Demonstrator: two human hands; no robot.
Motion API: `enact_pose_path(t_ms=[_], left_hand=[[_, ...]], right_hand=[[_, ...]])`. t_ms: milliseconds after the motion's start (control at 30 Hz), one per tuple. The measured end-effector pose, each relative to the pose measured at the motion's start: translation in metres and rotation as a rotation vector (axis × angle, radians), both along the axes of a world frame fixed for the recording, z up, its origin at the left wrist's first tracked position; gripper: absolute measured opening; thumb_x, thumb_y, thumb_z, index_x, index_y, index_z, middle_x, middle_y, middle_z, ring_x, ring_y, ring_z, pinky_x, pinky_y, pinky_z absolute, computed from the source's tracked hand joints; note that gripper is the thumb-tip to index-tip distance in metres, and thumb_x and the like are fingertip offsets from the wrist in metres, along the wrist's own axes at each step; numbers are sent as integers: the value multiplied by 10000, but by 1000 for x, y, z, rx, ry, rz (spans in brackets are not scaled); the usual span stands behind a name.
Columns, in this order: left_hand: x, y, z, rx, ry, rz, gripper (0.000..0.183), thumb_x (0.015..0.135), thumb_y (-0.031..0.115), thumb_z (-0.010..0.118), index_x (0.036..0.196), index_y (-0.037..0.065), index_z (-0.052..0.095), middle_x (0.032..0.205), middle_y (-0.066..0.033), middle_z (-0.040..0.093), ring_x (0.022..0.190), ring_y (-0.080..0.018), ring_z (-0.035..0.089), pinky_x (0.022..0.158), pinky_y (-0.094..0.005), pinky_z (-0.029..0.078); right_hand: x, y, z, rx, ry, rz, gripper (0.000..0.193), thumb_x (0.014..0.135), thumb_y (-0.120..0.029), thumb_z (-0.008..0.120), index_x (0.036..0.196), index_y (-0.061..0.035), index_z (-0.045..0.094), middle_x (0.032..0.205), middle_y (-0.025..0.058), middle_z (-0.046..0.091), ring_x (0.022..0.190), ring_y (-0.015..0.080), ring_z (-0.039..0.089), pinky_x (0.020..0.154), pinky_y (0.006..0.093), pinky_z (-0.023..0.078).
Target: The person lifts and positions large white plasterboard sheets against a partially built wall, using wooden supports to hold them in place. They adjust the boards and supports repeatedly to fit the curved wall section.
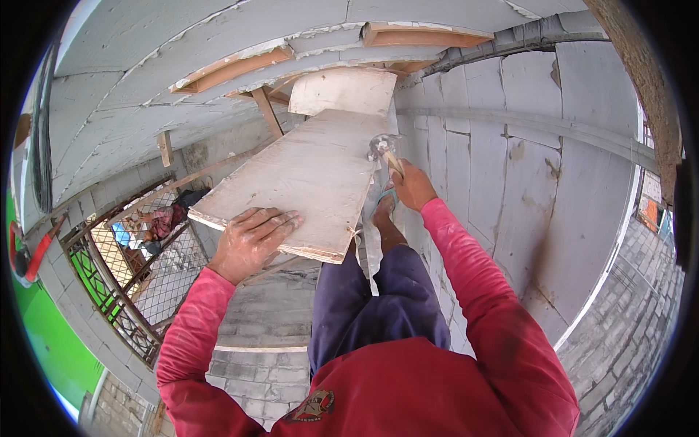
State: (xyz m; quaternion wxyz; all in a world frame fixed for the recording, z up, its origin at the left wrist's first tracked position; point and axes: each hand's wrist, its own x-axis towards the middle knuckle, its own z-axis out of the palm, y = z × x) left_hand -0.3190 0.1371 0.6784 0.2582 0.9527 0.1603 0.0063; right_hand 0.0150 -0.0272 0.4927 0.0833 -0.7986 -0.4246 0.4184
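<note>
A long, pale, dusty plywood board point(302, 171) stretches away in front of me. My left hand point(255, 237) lies on its near end with the fingers stretched flat over the surface; the palm's underside is hidden. Wrapped round a wooden handle, my right hand point(413, 186) holds a hammer point(381, 147). The hammer's metal head is over the board's right edge, and I cannot tell whether it touches. A second pale board piece point(342, 91) stands at the board's far end.
Grey block walls point(502, 167) rise on the right, and a panelled slab with timber-framed recesses point(429, 35) spans above. A wooden prop point(267, 111) stands behind the board. At left are a metal grille point(145, 255) and a red-handled saw point(36, 255). My sandalled foot point(386, 204) shows below.
</note>
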Motion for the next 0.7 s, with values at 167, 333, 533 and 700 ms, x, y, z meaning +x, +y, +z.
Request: enact_pose_path(t_ms=[167,333,533,700], left_hand=[[-12,32,6,-92,-9,252,432,769,112,773,1194,35,756,1112,-108,782,1014,-312,733,865,-402,585],[-25,37,-15,-27,16,443,360,819,221,821,1095,-5,773,1014,-144,793,895,-349,744,853,-408,573],[-50,31,-31,37,51,523,432,904,413,786,991,-8,744,921,-159,754,827,-315,723,780,-405,553],[-68,24,-36,112,71,491,284,833,306,786,880,30,742,834,-118,753,749,-266,715,686,-367,549]], right_hand=[[15,-37,-86,138,380,-870,180,1063,-221,564,1155,-66,578,839,40,581,638,159,588,525,321,515],[32,-14,-131,209,679,-1322,144,1056,-215,568,1108,-81,559,785,12,529,586,133,521,487,304,472],[56,0,-243,152,401,-1074,263,1028,-237,587,1204,-42,580,847,86,618,640,223,631,567,381,541],[100,12,-299,189,-281,-258,450,994,-244,622,1399,-66,540,1061,215,707,982,394,716,855,532,556]])
